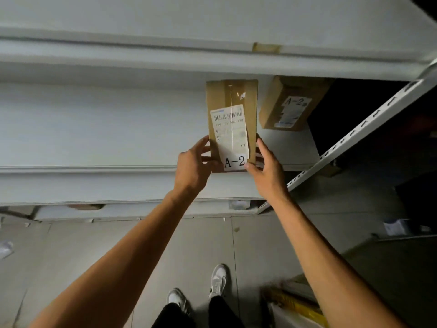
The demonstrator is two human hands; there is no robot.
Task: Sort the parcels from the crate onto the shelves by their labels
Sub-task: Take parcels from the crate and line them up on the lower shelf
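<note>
Both hands on an A-2 parcel at the shelf.

Left hand (192, 165) grips the near left edge of the flat brown parcel (231, 100), fingers curled round its side; right hand (266, 170) pinches the near right edge, thumb on the "A-2" sticker (234, 162) (printed barcode label just above it). Parcel lies lengthwise on the white shelf (94, 129), near end overhanging the front lip. Second brown box (289, 102), also marked A-2, sits on the same shelf just beside it to the right, apart. Perforated upright post (369, 124) further right; white sneakers (218, 279) on the tiled floor below.
</note>
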